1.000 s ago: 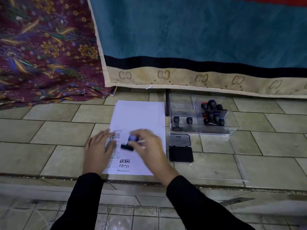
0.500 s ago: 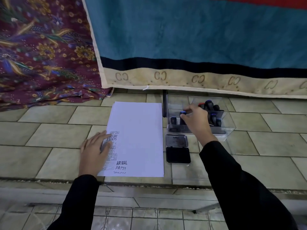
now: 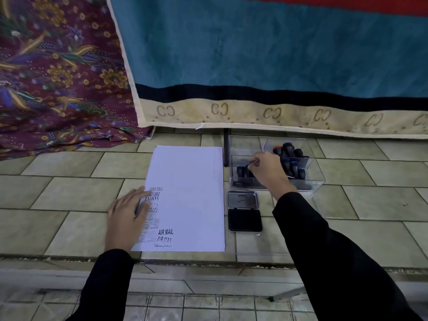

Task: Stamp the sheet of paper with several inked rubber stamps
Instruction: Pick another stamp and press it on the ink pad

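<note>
A white sheet of paper [image 3: 192, 181] lies on the tiled ledge, with black stamp marks such as "AIR MAIL" down its left side. My left hand [image 3: 126, 218] rests flat on the sheet's left edge. My right hand [image 3: 268, 172] reaches into the front left compartment of a clear plastic box [image 3: 317, 181], fingertips pinched on the blue-topped stamp [image 3: 249, 167]. Another dark stamp [image 3: 240, 171] stands beside it. Several more stamps [image 3: 289, 151] fill the right compartment. An open black ink pad [image 3: 245, 220] sits between the paper and my right forearm.
A blue blanket with a beige patterned border [image 3: 254, 54] hangs right behind the box. Maroon floral cloth [image 3: 58, 77] is bunched at the back left. A thin black rod [image 3: 225, 147] stands left of the box. The ledge's front edge [image 3: 208, 260] drops off just below the paper.
My right hand lifted the blue-topped stamp off the paper and carried it right, then lowered it into the box's front left compartment. My left hand stayed on the sheet.
</note>
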A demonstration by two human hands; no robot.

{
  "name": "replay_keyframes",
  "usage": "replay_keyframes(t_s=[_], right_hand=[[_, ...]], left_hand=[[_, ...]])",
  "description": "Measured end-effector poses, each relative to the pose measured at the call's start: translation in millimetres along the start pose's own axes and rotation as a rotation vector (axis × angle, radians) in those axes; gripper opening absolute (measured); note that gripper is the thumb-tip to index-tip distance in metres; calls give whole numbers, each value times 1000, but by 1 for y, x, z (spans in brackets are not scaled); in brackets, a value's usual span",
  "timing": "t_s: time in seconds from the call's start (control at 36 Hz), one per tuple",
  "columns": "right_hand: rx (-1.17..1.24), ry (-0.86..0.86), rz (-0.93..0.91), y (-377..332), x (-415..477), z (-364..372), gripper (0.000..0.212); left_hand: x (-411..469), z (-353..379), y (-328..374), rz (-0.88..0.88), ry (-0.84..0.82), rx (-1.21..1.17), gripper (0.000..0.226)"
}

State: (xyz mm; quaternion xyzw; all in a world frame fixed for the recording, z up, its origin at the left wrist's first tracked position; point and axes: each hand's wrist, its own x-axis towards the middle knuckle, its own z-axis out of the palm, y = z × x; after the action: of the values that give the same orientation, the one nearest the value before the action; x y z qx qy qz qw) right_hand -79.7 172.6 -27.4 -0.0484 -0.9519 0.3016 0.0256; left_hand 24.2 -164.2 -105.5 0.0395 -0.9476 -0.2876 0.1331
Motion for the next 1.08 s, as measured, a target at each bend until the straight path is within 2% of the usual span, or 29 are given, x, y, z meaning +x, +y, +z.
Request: replay_keyframes(t_s=[0.11, 0.19, 0.33, 0.61, 0.75, 0.92, 1.03, 1.08], right_hand=[[58, 52, 0, 5, 9, -11, 15], [99, 157, 15, 12, 19, -27, 17], [34, 289, 70, 38, 39, -55, 15], [-198, 137, 150, 72, 61, -59, 29], [-205, 158, 145, 72, 65, -54, 28], [-137, 179, 167, 72, 67, -51, 24], [52, 247, 166, 74, 68, -51, 19], [174, 294, 168, 73, 67, -52, 24]], left_hand=[[1, 1, -2, 5, 9, -18, 36], [1, 1, -3, 5, 13, -28, 37], [1, 0, -2, 1, 18, -40, 37], [2, 1, -4, -2, 7, -36, 35], [2, 0, -5, -6, 14, -65, 34], [3, -3, -1, -32, 12, -129, 36], [3, -6, 1, -68, -10, -190, 40], [3, -7, 3, -97, -14, -232, 40]])
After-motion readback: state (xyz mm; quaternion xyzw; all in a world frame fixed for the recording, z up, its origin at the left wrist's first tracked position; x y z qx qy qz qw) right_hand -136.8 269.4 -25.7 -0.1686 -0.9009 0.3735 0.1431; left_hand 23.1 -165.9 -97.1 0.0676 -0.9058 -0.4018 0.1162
